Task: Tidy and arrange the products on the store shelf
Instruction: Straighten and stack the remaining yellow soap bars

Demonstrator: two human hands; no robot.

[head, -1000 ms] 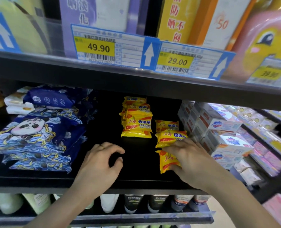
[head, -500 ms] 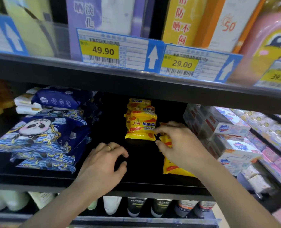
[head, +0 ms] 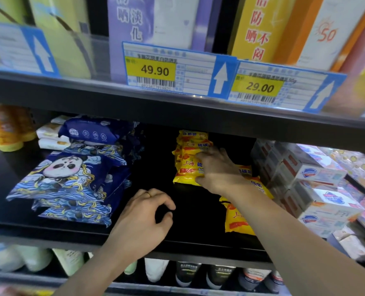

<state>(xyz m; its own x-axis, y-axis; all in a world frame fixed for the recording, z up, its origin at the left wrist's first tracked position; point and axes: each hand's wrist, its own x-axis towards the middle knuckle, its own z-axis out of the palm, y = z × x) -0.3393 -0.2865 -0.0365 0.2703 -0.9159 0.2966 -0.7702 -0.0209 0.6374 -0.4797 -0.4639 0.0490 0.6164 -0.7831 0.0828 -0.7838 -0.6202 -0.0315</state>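
The right hand [head: 216, 170] lay on the front of a stack of yellow plastic soap packets [head: 188, 162] at the back of the black store shelf [head: 134, 233], fingers curled around the front packet's right edge. Two more yellow packets [head: 238, 218] lay beneath its forearm. The left hand [head: 144, 221] rested on the shelf front, loosely curled, holding nothing. Blue panda wipe packs [head: 70, 178] were stacked left; their number could not be told.

This is a shop. Long black metal shelves [head: 177, 107] hold many of the same goods in rows: yellow plastic soap packs [head: 186, 165], dark blue panda wipe packs [head: 70, 174] and white soap boxes [head: 318, 174]. Blue and yellow paper price tags [head: 168, 69] reading 49.90 and 29.00 hang on the shelf edge.
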